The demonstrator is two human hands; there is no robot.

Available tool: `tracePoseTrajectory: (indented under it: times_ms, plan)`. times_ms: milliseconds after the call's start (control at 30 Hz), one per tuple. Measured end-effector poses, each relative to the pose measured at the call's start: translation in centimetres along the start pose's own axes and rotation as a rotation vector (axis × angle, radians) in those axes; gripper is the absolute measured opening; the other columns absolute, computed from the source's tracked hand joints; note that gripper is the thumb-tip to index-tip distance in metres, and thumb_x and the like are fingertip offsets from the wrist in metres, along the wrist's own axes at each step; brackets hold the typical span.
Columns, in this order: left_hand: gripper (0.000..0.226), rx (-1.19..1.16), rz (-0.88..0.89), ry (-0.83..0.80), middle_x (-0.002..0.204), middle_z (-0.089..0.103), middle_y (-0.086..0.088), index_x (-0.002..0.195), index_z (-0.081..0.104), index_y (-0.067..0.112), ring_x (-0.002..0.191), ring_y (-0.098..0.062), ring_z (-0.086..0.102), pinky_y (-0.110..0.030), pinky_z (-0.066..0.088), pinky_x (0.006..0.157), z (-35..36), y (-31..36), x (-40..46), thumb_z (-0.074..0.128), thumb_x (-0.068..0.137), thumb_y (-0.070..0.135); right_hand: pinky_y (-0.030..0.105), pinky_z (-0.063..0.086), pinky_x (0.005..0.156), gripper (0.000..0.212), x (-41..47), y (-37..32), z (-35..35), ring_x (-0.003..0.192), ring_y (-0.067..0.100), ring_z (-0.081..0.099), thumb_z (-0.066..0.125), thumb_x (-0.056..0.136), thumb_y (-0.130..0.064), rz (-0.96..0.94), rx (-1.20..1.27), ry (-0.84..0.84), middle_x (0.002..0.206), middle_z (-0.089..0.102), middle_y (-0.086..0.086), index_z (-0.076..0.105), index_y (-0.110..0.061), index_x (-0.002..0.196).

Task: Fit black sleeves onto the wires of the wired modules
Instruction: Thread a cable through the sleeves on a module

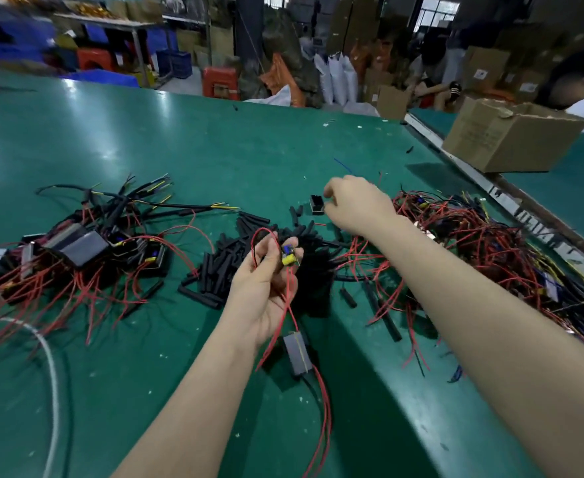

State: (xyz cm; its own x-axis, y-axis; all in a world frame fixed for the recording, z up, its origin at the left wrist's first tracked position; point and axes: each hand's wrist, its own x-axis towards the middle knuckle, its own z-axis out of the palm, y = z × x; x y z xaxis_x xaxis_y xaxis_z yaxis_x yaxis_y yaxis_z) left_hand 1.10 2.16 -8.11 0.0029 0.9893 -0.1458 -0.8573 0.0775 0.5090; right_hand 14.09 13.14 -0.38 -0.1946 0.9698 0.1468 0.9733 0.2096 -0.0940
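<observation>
My left hand (266, 291) holds a small wired module (287, 255) with blue and yellow parts, its red wires (285, 317) looping above and trailing below the palm. A grey box module (296, 353) lies on the table under that hand. My right hand (356, 205) reaches forward over the table, its fingers curled at a small black housing (316, 204); whether they grip it is unclear. A heap of short black sleeves (228, 263) lies between the two hands.
A pile of finished sleeved modules (87, 243) lies at the left. A tangle of red-wired modules (483, 243) fills the right. A cardboard box (511, 132) stands at back right, beyond a metal rail (490, 188). A white cable (50, 357) curves at front left. A person sits far right.
</observation>
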Motion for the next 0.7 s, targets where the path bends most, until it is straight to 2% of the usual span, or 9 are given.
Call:
tracePoseTrajectory:
  times_ms: [133,233,367,467,533,633,700]
  plan:
    - [0.012,-0.127,-0.099,-0.014,0.079,0.072,0.002,0.09,0.06,0.021,0.065,-0.008,0.068,-0.013,0.043,0.044,-0.1,0.1,-0.1,0.053,0.082,0.017,0.047,0.043,0.099,0.043,4.0,1.2,3.0,0.125,0.037,0.044,0.048,0.094,-0.026,0.048,-0.085,-0.07,0.135,0.045,0.018,0.045,-0.011,0.134]
    - [0.016,-0.173,-0.137,-0.024,0.079,0.071,0.001,0.09,0.062,0.019,0.064,-0.009,0.067,-0.014,0.04,0.044,0.0,0.1,0.0,0.056,0.075,0.018,0.047,0.035,0.101,0.039,5.8,1.5,4.5,0.13,0.035,0.036,0.046,0.096,-0.032,0.087,-0.206,-0.075,0.137,0.045,0.015,0.051,-0.02,0.133]
    - [0.016,-0.107,-0.174,-0.008,0.08,0.069,0.001,0.089,0.064,0.023,0.066,-0.01,0.065,-0.017,0.044,0.047,0.0,-0.1,0.0,0.062,0.073,0.026,0.049,0.029,0.101,0.037,6.6,1.0,6.4,0.13,0.032,0.033,0.05,0.094,-0.044,0.062,-0.299,-0.012,0.132,0.049,0.012,0.057,-0.023,0.123]
    - [0.012,-0.027,-0.177,0.034,0.074,0.061,-0.004,0.08,0.068,0.023,0.065,-0.012,0.053,-0.02,0.047,0.05,-0.1,-0.1,-0.1,0.066,0.07,0.03,0.048,0.028,0.101,0.037,6.5,0.8,7.5,0.129,0.032,0.032,0.053,0.093,-0.042,0.052,-0.298,0.042,0.13,0.05,0.011,0.054,-0.022,0.124]
    - [0.017,0.01,-0.169,0.042,0.074,0.061,-0.005,0.083,0.064,0.021,0.068,-0.015,0.055,-0.021,0.049,0.051,-0.2,-0.2,-0.2,0.067,0.067,0.029,0.047,0.028,0.101,0.029,6.2,0.9,7.4,0.127,0.031,0.033,0.054,0.094,-0.035,0.04,-0.294,0.055,0.127,0.053,0.009,0.057,-0.024,0.121]
    - [0.017,0.057,-0.165,-0.007,0.071,0.063,-0.003,0.082,0.063,0.019,0.067,-0.017,0.069,-0.022,0.052,0.052,-0.2,-0.2,-0.4,0.066,0.068,0.028,0.045,0.027,0.097,0.022,4.7,0.8,5.9,0.125,0.031,0.033,0.053,0.096,-0.038,0.062,-0.004,0.095,0.123,0.054,0.006,0.061,-0.027,0.112]
    - [0.017,0.115,-0.151,-0.012,0.071,0.059,-0.004,0.082,0.062,0.018,0.056,-0.012,0.065,-0.017,0.048,0.045,-0.1,-0.2,-0.4,0.065,0.068,0.03,0.041,0.028,0.09,0.018,2.4,0.7,4.5,0.121,0.03,0.035,0.057,0.093,-0.037,-0.019,0.202,0.227,0.118,0.055,0.005,0.064,-0.025,0.105]
